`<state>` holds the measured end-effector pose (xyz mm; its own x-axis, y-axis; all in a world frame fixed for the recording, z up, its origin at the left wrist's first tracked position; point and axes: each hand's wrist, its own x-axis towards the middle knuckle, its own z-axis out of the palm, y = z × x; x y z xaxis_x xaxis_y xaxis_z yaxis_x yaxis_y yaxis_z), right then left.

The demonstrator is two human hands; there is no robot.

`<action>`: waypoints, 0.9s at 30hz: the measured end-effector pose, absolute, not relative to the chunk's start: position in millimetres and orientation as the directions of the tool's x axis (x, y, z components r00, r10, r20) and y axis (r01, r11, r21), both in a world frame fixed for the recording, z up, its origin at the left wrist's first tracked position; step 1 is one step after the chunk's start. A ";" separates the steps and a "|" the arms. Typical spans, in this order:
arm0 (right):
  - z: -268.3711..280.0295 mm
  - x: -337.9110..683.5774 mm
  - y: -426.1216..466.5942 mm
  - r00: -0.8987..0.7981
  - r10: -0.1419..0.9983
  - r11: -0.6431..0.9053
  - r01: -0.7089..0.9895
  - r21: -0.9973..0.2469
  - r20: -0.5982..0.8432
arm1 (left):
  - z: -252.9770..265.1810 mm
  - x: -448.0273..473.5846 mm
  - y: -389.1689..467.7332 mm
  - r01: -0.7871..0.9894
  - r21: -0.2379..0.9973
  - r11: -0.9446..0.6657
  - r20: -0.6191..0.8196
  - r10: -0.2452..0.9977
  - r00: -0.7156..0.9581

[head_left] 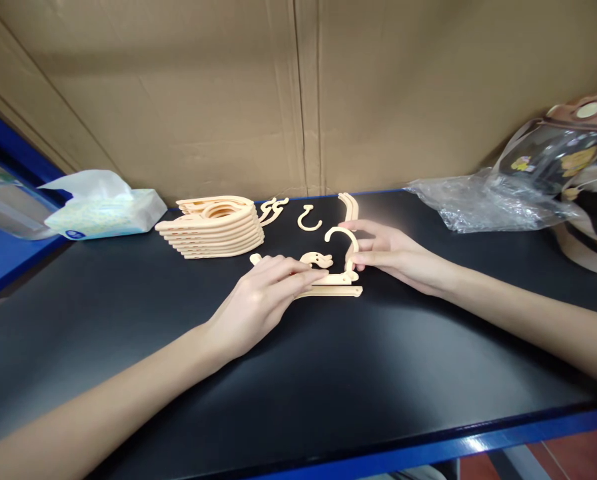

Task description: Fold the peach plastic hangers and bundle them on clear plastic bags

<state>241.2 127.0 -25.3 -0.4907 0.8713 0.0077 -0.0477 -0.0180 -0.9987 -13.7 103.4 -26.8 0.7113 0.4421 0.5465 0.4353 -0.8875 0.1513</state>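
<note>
My right hand pinches a cream plastic hanger hook between thumb and fingers, its curve facing up and left. The hook's lower end meets the right end of a cream hanger arm; I cannot tell whether they are joined. From above, my left hand closes over that arm and hides most of it. Another cream bar lies just in front. Behind my left fingers is a small curved piece with holes. A loose hook rests farther back.
A stack of folded cream hangers stands back left, with several hooks beside it. More curved pieces lie behind my right hand. A tissue pack is at left; clear plastic wrap and a transparent bottle are at right. Cardboard rises behind.
</note>
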 end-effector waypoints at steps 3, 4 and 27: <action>-23.1 242.2 127.7 -0.511 0.860 -0.063 -0.107 -0.992 0.000 | -27.0 -13.9 103.7 0.425 0.146 -0.894 0.573 0.426 0.700; -22.5 242.5 127.5 -0.520 0.854 -0.072 -0.125 -0.990 0.004 | -26.8 -13.8 103.9 0.422 0.146 -0.895 0.580 0.423 0.696; -21.6 236.5 124.1 -0.469 0.883 -0.023 -0.109 -0.994 0.031 | -24.3 -11.6 103.6 0.440 0.185 -0.879 0.597 0.456 0.660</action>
